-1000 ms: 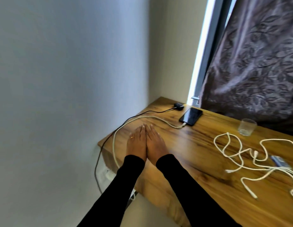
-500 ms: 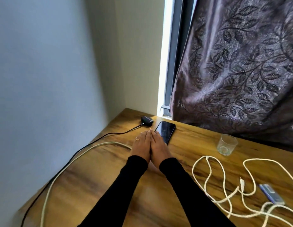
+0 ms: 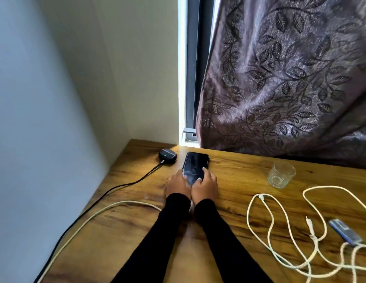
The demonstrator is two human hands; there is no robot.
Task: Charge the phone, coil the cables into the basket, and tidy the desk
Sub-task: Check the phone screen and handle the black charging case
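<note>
A black phone [image 3: 195,164] lies flat on the wooden desk [image 3: 235,180] near the far wall. My left hand [image 3: 178,185] and my right hand [image 3: 204,185] sit side by side at its near end, with fingers curled over its lower edges and screen. A white cable [image 3: 108,209] runs from the desk's left edge under my left wrist toward the phone; its plug is hidden by my hands. A tangle of loose white cables [image 3: 280,231] lies at the right. No basket is in view.
A small black earbud case [image 3: 167,156] with a green light sits left of the phone, on a black cable [image 3: 120,185]. An empty glass [image 3: 281,174] stands to the right. A blue-grey stick-shaped gadget [image 3: 344,234] lies among the white cables. Behind hangs a purple curtain [image 3: 290,78].
My hands slid forward from resting flat together on the desk to the near end of the phone and now hold it. The camera view swung right and closer.
</note>
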